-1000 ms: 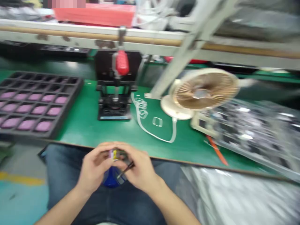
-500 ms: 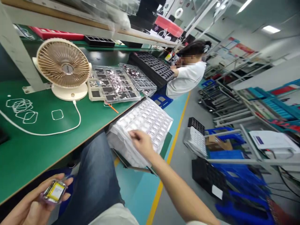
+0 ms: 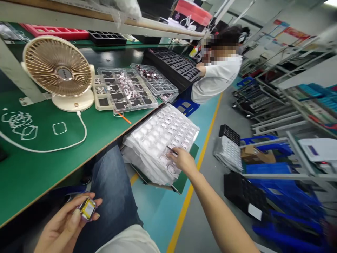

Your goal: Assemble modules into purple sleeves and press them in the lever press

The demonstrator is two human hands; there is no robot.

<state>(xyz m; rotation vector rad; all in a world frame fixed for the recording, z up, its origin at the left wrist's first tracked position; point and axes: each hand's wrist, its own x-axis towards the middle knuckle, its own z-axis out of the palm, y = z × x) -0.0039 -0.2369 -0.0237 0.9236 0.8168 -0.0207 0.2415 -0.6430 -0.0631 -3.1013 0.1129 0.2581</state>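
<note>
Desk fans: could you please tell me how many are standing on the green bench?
1. The beige fan stands on the green bench, beside the clear trays. Others may sit outside the frame.

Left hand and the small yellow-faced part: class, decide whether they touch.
Touching. The head view shows the left hand pinching the small yellow-faced part between thumb and fingertips.

The person wears blue jeans (image 3: 113, 189), pale shirt (image 3: 131, 242); bare left grip (image 3: 63, 228), right grip (image 3: 184, 161).

Bright, even overhead light; glare on the desk (image 3: 110, 58); motion blur at right; wide-angle bending at the edges.
</note>
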